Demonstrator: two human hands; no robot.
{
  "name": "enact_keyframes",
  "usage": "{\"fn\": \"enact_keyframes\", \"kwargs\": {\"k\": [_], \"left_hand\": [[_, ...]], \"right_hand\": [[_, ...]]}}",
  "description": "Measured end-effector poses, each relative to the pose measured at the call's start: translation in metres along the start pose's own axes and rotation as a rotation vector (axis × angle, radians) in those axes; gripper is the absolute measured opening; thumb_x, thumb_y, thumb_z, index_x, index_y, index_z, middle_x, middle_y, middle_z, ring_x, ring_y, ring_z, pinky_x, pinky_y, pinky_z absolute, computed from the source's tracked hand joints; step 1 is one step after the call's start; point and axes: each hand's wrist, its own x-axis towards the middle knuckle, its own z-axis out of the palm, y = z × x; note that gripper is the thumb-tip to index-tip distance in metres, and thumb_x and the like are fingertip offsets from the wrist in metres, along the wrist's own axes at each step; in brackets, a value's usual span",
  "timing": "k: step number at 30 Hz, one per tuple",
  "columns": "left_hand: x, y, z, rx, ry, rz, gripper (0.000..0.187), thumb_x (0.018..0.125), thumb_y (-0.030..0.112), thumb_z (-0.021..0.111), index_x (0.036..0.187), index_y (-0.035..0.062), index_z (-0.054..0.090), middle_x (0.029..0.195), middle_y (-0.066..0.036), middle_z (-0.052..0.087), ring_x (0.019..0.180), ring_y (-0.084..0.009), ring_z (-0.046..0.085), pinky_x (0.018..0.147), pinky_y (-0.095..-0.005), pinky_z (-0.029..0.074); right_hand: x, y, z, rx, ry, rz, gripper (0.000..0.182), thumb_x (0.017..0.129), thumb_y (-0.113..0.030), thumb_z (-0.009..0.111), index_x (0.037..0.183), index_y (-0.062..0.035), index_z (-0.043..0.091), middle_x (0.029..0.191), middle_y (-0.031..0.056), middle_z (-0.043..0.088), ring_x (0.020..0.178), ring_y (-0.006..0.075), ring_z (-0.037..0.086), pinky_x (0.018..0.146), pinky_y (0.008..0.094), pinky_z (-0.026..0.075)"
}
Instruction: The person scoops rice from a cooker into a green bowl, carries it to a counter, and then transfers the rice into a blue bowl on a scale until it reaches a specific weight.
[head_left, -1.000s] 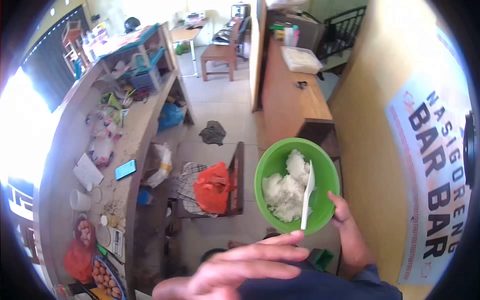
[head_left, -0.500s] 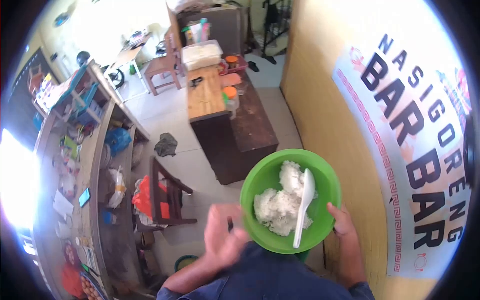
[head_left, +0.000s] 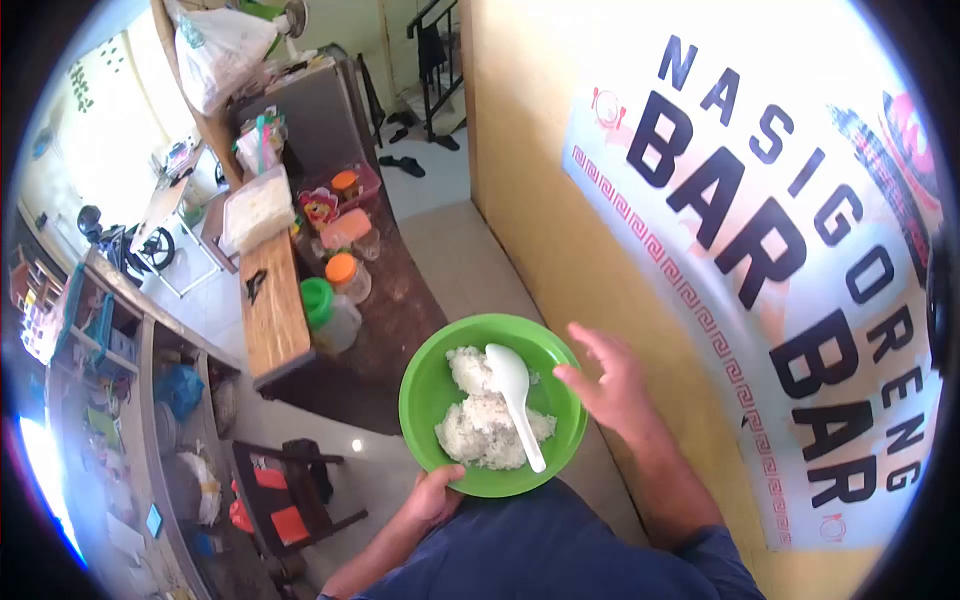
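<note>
A green bowl is held in front of my body, with white rice and a white spoon in it. My left hand grips the bowl's lower left rim, thumb on top. Beside the right rim, my right hand is raised with its fingers apart, holding nothing.
Ahead stands a dark table with a wooden board, lidded jars and a tub. A wall with a lettered banner runs along the right. A chair and cluttered shelves are at the left.
The view has turned and come nearer to the table. My left hand has taken hold of the bowl's rim, while my right hand has let go and opened beside it.
</note>
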Motion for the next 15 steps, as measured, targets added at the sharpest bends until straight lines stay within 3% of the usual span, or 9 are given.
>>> {"fn": "enact_keyframes", "kwargs": {"k": [1,2,3,5,6,8,11,15], "left_hand": [[0.018,0.006,0.004,0.008,0.023,-0.001,0.069,0.08,0.003,0.052,0.143,-0.0037,0.024,0.143,-0.021,0.038,0.132,-0.0349,0.039,0.111,-0.0479,0.033],[0.036,0.012,0.007,0.017,0.05,-0.003,0.069,0.08,0.001,0.051,0.144,-0.0039,0.023,0.144,-0.02,0.036,0.132,-0.0348,0.039,0.111,-0.0478,0.032],[0.053,0.017,0.01,0.024,0.046,-0.003,0.069,0.08,0.001,0.051,0.144,-0.0039,0.023,0.144,-0.02,0.036,0.132,-0.0348,0.039,0.111,-0.0478,0.032],[0.085,0.023,0.016,0.046,-0.031,-0.011,0.059,0.084,0.002,0.054,0.138,-0.0065,0.033,0.136,-0.019,0.047,0.124,-0.031,0.049,0.105,-0.0421,0.041],[0.098,0.026,0.019,0.052,-0.025,-0.017,0.059,0.084,0.002,0.054,0.138,-0.0065,0.033,0.136,-0.019,0.047,0.124,-0.031,0.049,0.105,-0.0421,0.041],[0.132,0.035,0.024,0.191,0.059,-0.105,0.058,0.084,0.002,0.055,0.138,-0.0077,0.034,0.134,-0.019,0.048,0.122,-0.0293,0.05,0.103,-0.0401,0.041],[0.193,0.042,0.028,0.186,0.015,-0.041,0.058,0.085,0.003,0.055,0.138,-0.008,0.034,0.133,-0.019,0.049,0.122,-0.0282,0.05,0.102,-0.0389,0.042],[0.283,0.051,0.047,0.093,0.04,0.066,0.062,0.085,0.001,0.054,0.141,-0.0067,0.029,0.138,-0.02,0.045,0.126,-0.0309,0.047,0.107,-0.0416,0.039]], "right_hand": [[0.023,-0.007,-0.005,-0.185,0.04,-0.196,0.045,0.08,-0.021,0.074,0.118,-0.0009,0.061,0.107,0.0172,0.066,0.099,0.0283,0.062,0.088,0.039,0.048],[0.041,-0.015,-0.003,-0.189,-0.001,-0.211,0.037,0.078,-0.023,0.073,0.109,-0.0039,0.065,0.101,0.0137,0.067,0.091,0.0301,0.061,0.084,0.0413,0.047],[0.062,-0.012,0.004,-0.188,0.007,-0.21,0.037,0.078,-0.023,0.073,0.109,-0.0039,0.065,0.101,0.0137,0.067,0.091,0.0301,0.061,0.084,0.0413,0.047],[0.099,0.003,0.018,-0.3,-0.255,-0.317,0.031,0.079,-0.026,0.07,0.102,-0.0054,0.066,0.095,0.0095,0.067,0.084,0.0272,0.061,0.078,0.0401,0.046],[0.115,0.015,0.028,-0.292,-0.254,-0.31,0.031,0.079,-0.026,0.07,0.102,-0.0054,0.066,0.095,0.0095,0.067,0.084,0.0272,0.061,0.078,0.0401,0.046],[0.155,0.041,0.049,-0.584,-0.343,-0.384,0.023,0.078,-0.024,0.066,0.092,-0.0064,0.067,0.088,0.007,0.067,0.081,0.0245,0.06,0.074,0.0374,0.044],[0.212,0.073,0.064,-0.709,-0.452,-0.415,0.016,0.076,-0.018,0.062,0.086,-0.0062,0.067,0.083,0.0065,0.067,0.083,0.0232,0.061,0.074,0.0369,0.044],[0.298,0.127,0.086,-0.74,-0.447,-0.544,0.012,0.075,-0.014,0.061,0.081,-0.0055,0.066,0.078,0.0071,0.067,0.083,0.0224,0.062,0.073,0.0364,0.045]]}}
